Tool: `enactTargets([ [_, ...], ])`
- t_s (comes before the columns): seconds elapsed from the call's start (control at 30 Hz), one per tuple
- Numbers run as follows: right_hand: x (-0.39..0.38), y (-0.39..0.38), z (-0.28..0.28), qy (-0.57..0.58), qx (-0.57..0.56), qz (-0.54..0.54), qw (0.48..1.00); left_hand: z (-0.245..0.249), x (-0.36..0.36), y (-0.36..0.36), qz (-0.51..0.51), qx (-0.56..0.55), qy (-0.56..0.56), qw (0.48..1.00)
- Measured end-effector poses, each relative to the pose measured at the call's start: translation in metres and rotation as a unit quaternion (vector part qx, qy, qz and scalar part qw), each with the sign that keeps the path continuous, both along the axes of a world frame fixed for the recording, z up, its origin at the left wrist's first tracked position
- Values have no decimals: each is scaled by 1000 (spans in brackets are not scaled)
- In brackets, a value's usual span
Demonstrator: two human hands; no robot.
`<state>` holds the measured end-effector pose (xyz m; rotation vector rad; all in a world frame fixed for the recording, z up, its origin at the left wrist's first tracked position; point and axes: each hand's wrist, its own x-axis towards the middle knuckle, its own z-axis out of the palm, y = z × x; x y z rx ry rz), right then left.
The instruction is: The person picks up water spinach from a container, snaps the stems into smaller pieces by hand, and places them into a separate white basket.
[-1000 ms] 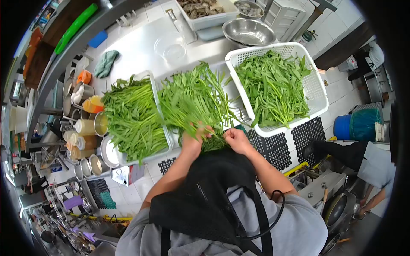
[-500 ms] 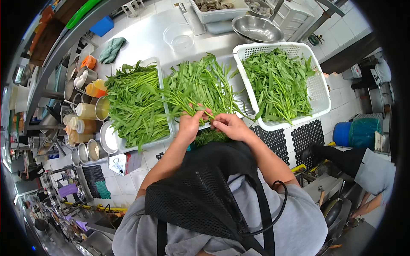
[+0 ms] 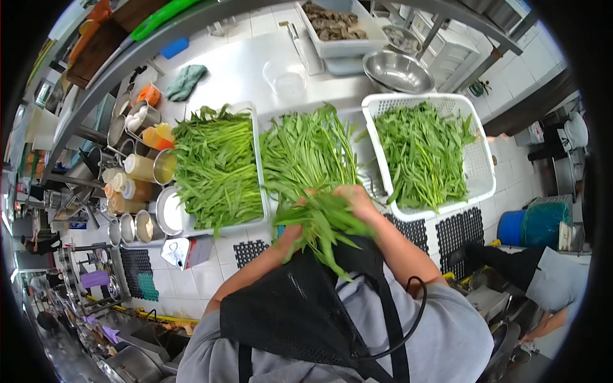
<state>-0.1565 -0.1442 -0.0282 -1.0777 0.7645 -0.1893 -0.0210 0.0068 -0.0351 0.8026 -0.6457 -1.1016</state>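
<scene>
Leafy green stems (image 3: pixel 325 223) hang over the front of the apron, between my two hands. My left hand (image 3: pixel 297 220) is mostly covered by these leaves, and its fingers cannot be made out. Blurred by motion, my right hand (image 3: pixel 357 199) is at the upper right of the bunch, its grip unclear. Beyond the hands lies a pile of greens (image 3: pixel 306 147) in the middle of the steel counter. A tray of greens (image 3: pixel 257 153) stands on the left, and a white perforated basket (image 3: pixel 483 166) with more greens is on the right.
Sauce bottles (image 3: pixel 137 167) and small metal pots (image 3: pixel 128 226) line the left side. At the back are a clear bowl (image 3: pixel 285 78), a cleaver (image 3: pixel 306 54), a steel bowl (image 3: pixel 398 71) and a green cloth (image 3: pixel 186 83). Another person's arm (image 3: pixel 546 327) shows at lower right.
The leafy stems have swung toward my body and now cover my left hand. Both hands have shifted, and the view has tilted, so the counter sits lower in the frame.
</scene>
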Motion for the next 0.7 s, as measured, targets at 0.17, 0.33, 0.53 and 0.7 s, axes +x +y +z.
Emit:
enactTargets([
  [0.17,-2,-21,24,166,-267,256,914,17,22,-17,152,201,-70,965],
  [0.33,14,-31,-6,220,-541,38,811,27,33,-14,35,318,231,919],
  [0.53,29,-33,-20,281,-580,34,764,39,32,-17,-25,238,355,904],
  [0.7,31,-40,3,13,-173,-121,977,49,36,-18,1,88,230,969],
])
